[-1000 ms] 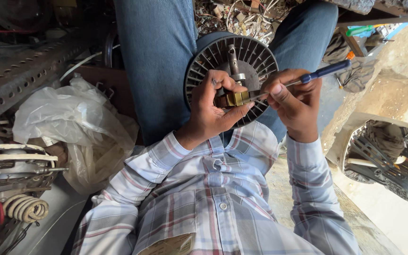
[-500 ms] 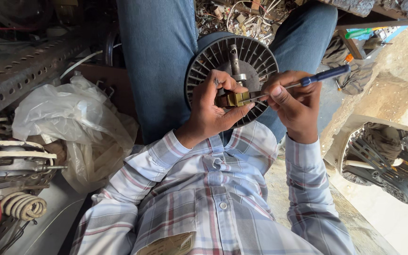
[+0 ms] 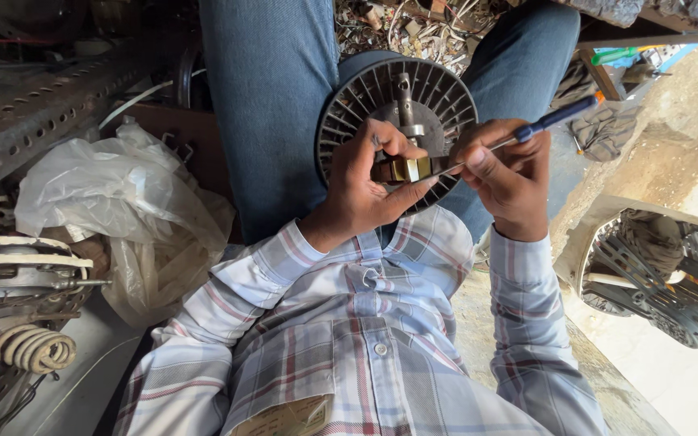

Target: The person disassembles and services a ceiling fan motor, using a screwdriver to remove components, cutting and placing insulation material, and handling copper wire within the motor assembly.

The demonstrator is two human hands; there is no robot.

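A round black finned motor housing [image 3: 365,93] with a steel shaft [image 3: 405,97] rests on my lap between my jeans-clad legs. My left hand [image 3: 361,194] is closed around a small brass part [image 3: 405,169] held in front of the housing. My right hand [image 3: 515,182] grips a thin screwdriver with a blue handle [image 3: 557,119]. Its metal tip touches the right end of the brass part. My plaid shirt sleeves fill the lower part of the view.
A crumpled white plastic bag [image 3: 115,202] lies to my left, under a perforated steel angle bar [image 3: 42,113]. A motor part with a coiled cable [image 3: 22,299] sits at lower left. Another wound motor frame [image 3: 656,282] lies at right. Tangled wire scraps [image 3: 414,24] lie beyond my knees.
Both hands keep their hold. The screwdriver's blue handle has tipped slightly upward, while its tip stays at the brass part.
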